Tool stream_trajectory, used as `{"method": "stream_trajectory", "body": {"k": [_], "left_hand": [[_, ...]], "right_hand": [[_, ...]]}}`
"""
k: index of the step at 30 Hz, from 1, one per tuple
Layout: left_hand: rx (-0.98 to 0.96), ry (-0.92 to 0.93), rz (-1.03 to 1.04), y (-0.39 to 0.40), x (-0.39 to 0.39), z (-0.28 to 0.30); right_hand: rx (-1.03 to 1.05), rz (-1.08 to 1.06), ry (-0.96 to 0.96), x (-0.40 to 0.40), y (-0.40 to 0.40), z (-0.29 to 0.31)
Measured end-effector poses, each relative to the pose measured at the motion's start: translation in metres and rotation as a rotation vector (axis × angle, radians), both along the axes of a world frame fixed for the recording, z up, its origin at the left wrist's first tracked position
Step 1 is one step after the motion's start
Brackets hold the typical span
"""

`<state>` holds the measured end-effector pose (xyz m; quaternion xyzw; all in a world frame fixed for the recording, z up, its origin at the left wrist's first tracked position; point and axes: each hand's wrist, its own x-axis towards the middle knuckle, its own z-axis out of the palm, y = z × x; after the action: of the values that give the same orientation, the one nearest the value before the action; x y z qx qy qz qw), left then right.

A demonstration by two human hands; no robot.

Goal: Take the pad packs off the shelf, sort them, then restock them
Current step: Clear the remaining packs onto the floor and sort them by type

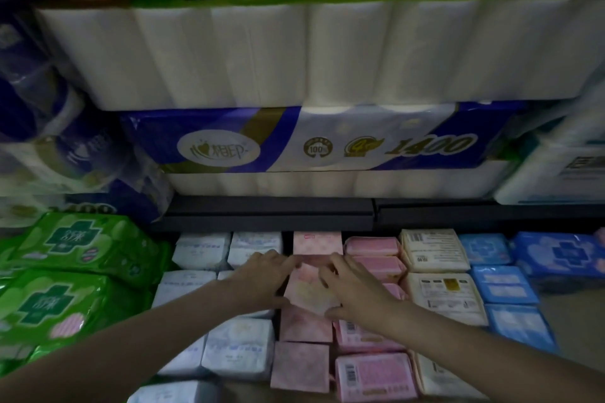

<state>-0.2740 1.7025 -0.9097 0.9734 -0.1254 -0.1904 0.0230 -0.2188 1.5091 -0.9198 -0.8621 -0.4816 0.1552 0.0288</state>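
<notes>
A pale pink pad pack (309, 291) sits tilted in the middle column of the lower shelf. My left hand (262, 275) holds its left edge and my right hand (352, 288) holds its right edge, thumbs under its near corners. More pale pink packs (299, 366) lie in the same column before and behind it. White packs (237, 348) fill the columns to the left. Darker pink packs (373, 376) lie to the right, then cream packs (445, 296) and blue packs (504, 285).
Large green packs (62, 301) are stacked at the far left. Above a dark shelf rail (268, 211), big toilet-roll bundles (294, 141) fill the upper shelf. A large blue pack (563, 253) lies at the far right.
</notes>
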Motion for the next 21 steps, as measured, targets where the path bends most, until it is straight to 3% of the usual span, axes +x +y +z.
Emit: {"method": "stream_trajectory", "body": {"k": [8,13,15,17,21], "left_hand": [[0.045,-0.017,-0.045,0.01,-0.001,0.003],[0.169,-0.008,-0.114,0.016,0.0,0.01],[0.147,-0.124,-0.208,0.022,0.003,0.024],[0.089,-0.263,-0.232,0.031,0.008,0.048],[-0.112,-0.653,-0.293,0.045,0.016,0.151]], "right_hand": [[0.177,0.283,-0.321,-0.012,0.008,-0.022],[0.184,0.194,-0.14,0.007,0.002,-0.01],[0.132,0.183,-0.08,0.022,0.003,0.009],[0.23,0.197,-0.092,0.032,0.007,0.044],[0.564,0.29,-0.373,0.042,0.019,0.148]]}}
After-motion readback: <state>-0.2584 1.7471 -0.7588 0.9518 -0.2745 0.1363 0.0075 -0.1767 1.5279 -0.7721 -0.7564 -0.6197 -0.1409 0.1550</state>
